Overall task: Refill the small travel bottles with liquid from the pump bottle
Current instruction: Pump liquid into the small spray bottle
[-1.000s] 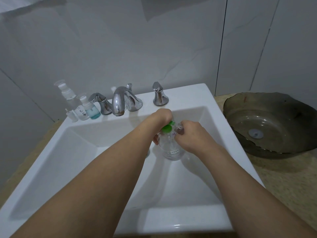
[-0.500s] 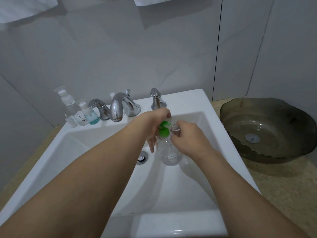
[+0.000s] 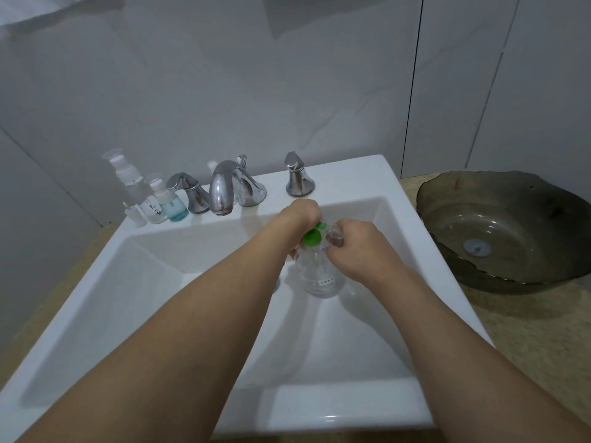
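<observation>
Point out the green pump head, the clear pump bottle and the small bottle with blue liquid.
Green pump head (image 3: 311,237), head view, its flat top.
Clear pump bottle (image 3: 319,276), head view, mid body.
Small bottle with blue liquid (image 3: 172,208), head view, lower blue part.

Over the white sink (image 3: 377,187), toward its right side, both hands meet at a clear pump bottle (image 3: 319,276) with a green pump head (image 3: 311,236). The left hand (image 3: 300,215) curls over the pump head; the right hand (image 3: 355,251) pinches a small clear bottle (image 3: 334,233) just beside it. Behind the sink's basin stand a chrome faucet (image 3: 224,190) and, at the back left corner, three small travel bottles (image 3: 150,199). Right of the sink rests a dark glass bowl (image 3: 511,231).
</observation>
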`<state>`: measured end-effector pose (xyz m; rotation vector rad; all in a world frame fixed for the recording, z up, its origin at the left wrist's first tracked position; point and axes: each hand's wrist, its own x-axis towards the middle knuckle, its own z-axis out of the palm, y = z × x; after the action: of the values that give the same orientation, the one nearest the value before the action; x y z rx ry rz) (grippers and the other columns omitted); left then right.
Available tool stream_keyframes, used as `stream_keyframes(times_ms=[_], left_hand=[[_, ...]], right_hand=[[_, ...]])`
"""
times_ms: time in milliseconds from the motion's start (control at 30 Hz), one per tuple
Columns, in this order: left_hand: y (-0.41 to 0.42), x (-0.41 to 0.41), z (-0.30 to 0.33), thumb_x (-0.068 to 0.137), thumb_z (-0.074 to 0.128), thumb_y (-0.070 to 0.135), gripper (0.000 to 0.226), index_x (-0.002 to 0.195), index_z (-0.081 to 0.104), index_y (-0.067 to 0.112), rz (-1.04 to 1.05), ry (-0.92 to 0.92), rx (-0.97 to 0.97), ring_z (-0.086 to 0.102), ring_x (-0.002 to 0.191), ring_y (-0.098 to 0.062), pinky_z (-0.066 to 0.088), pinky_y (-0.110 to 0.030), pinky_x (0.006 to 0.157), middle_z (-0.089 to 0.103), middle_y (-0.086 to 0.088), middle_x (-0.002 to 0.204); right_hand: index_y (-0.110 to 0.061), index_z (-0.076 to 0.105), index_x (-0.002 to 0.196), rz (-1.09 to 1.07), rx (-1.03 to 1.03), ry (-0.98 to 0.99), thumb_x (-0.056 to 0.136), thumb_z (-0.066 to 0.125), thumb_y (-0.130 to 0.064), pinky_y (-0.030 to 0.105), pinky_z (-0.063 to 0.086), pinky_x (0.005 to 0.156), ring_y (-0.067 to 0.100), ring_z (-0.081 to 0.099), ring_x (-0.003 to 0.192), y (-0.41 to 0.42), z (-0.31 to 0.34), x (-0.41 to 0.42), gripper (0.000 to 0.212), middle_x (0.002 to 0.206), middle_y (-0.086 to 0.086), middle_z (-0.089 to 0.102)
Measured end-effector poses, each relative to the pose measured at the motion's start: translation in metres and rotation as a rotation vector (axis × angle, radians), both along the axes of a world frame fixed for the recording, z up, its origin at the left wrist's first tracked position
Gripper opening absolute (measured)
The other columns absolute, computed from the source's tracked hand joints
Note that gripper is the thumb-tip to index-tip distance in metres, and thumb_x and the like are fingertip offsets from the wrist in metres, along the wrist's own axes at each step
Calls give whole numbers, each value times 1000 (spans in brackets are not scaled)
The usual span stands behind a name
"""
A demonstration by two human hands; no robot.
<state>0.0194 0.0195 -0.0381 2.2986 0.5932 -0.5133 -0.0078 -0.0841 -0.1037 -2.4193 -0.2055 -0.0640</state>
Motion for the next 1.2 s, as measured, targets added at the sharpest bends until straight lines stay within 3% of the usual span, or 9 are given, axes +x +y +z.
stream_keyframes(times_ms=[100, 267, 367, 467, 500, 633, 800, 1000, 1200], left_hand=[[-1, 0, -5, 101, 31, 0, 36, 122, 60, -6, -17, -60, 66, 61, 118, -43, 55, -55, 94, 61, -26, 128], [2, 0, -9, 101, 31, -2, 38, 129, 56, -8, -34, -91, 96, 56, 127, -40, 50, -48, 104, 57, -25, 137], [2, 0, -6, 105, 29, 3, 38, 130, 56, -7, -56, -60, 66, 55, 127, -41, 51, -49, 99, 57, -25, 137], [5, 6, -8, 102, 30, 11, 29, 92, 55, -1, 23, -18, -27, 60, 95, -35, 48, -44, 64, 60, -21, 107], [6, 8, -7, 100, 32, 16, 29, 86, 53, 1, 48, 10, -61, 58, 86, -32, 46, -41, 62, 60, -19, 101], [14, 16, -4, 91, 41, 34, 40, 107, 59, 1, 56, 166, -143, 60, 100, -42, 48, -70, 90, 64, -21, 114], [16, 24, -4, 93, 41, 44, 60, 133, 46, 0, 55, 255, -203, 53, 117, -57, 44, -74, 84, 55, -28, 134], [14, 20, -8, 92, 39, 28, 43, 109, 61, -5, 39, 205, -130, 64, 102, -54, 55, -66, 86, 64, -27, 118], [8, 11, -12, 93, 31, 16, 41, 110, 61, -6, 91, 104, -115, 65, 98, -51, 55, -63, 90, 62, -25, 112]], right_hand=[[-16, 51, 77, 2, -14, 22, 84, 59, -21, 30, 37, 58, 27, 54, 75, -1, -2, 1, 12, 83, 4, 58], [-17, 51, 77, 0, -22, 38, 83, 58, -20, 29, 37, 62, 28, 54, 77, -1, -4, 1, 10, 82, 4, 56], [-17, 51, 75, -1, -16, 40, 82, 58, -20, 29, 38, 61, 29, 54, 77, -1, -3, 1, 11, 81, 3, 56], [-14, 53, 78, -1, -4, 3, 82, 59, -19, 30, 38, 61, 30, 55, 78, 0, -2, -1, 9, 81, 5, 58], [-13, 55, 80, -4, 3, -10, 82, 59, -19, 31, 40, 62, 31, 56, 79, 0, -1, -1, 8, 83, 6, 59], [-14, 60, 90, -24, 49, -44, 81, 61, -22, 33, 49, 70, 29, 59, 84, 0, 2, -2, 12, 90, 5, 65], [-16, 61, 91, -15, 65, -36, 82, 60, -22, 32, 48, 71, 27, 59, 85, 1, 2, -1, 11, 91, 3, 64], [-19, 51, 80, -3, 71, 2, 83, 60, -24, 30, 38, 61, 26, 56, 79, 0, -3, 1, 11, 84, 2, 59], [-16, 52, 86, 21, 30, 31, 85, 59, -28, 32, 44, 65, 27, 57, 81, -1, -7, 2, 14, 87, 2, 59]])
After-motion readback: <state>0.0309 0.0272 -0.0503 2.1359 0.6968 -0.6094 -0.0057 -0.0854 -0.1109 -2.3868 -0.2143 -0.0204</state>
